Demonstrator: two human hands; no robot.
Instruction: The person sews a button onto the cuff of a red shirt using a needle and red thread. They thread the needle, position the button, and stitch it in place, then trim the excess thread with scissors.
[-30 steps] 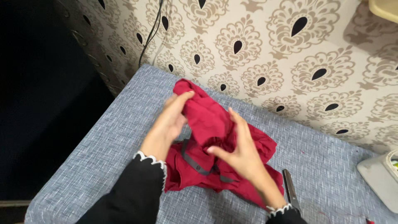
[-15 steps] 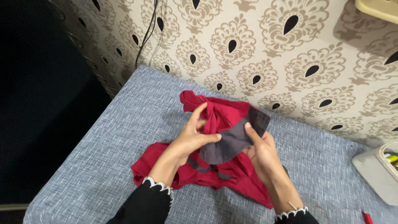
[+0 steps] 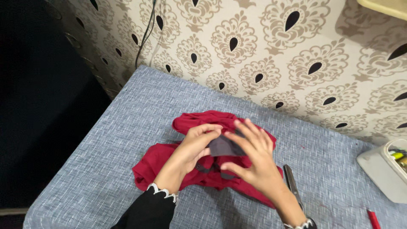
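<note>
A crumpled red garment [image 3: 157, 163] with grey trim lies on the grey-blue woven table [image 3: 106, 140]. A grey patch of its lining [image 3: 220, 147] shows between my hands. My left hand [image 3: 193, 146] pinches the red cloth and the edge of the grey patch. My right hand [image 3: 252, 154] lies over the garment with fingers spread, its fingertips on the grey patch. Both sleeves are black with white lace cuffs.
Grey scissors [image 3: 292, 183] lie on the table just right of my right wrist. A white box [image 3: 381, 171] stands at the right edge, and a red pen tip [image 3: 373, 218] lies near the bottom right. A patterned wall [image 3: 263, 51] runs behind; a black cable [image 3: 146, 29] hangs down it.
Both hands have lowered the garment from the air onto the table. The large grey flap held up earlier is now mostly folded under, and my right hand has opened flat on it.
</note>
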